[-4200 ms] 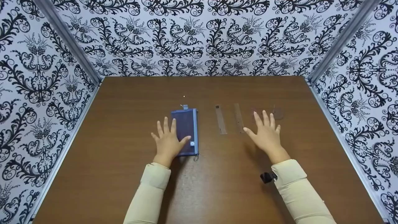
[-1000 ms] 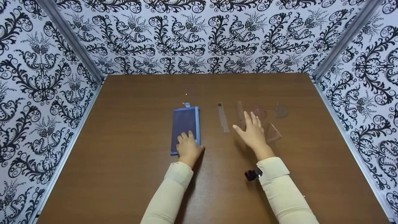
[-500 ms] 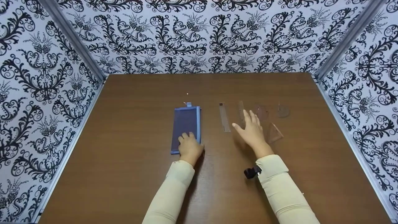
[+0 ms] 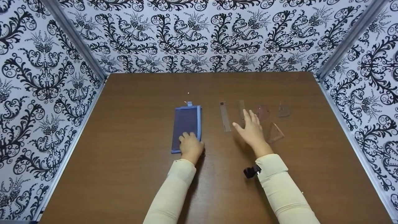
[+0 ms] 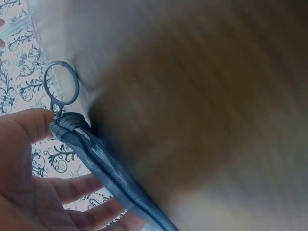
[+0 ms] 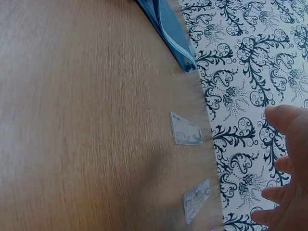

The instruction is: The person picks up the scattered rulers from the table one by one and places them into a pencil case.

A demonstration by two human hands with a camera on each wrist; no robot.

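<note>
A blue mesh zip pouch (image 4: 186, 121) lies on the brown table. My left hand (image 4: 191, 146) grips its near right corner. In the left wrist view the thumb presses the zip end beside a metal ring (image 5: 58, 62), and the fingers lie along the pouch's other side. My right hand (image 4: 252, 132) hovers with fingers spread and holds nothing. Under its fingertips is the lower part of a clear ruler (image 4: 240, 105). Another clear ruler (image 4: 225, 116) lies between the hands. A clear set square (image 4: 276, 133) is just right of the right hand, with a pinkish protractor (image 4: 263, 111) beyond.
Farther right sits a clear protractor (image 4: 284, 111). Behind the pouch a tiny bright speck (image 4: 188, 93) shows on the table (image 4: 124, 174). Patterned walls (image 4: 186, 37) rise at the back and both sides. A black camera (image 4: 251, 171) is strapped at the right wrist.
Since the oldest frame, my left hand has gone from spread over the pouch to gripping its near right corner. My right hand has shifted left, uncovering the set square. Little differs over the last half second.
</note>
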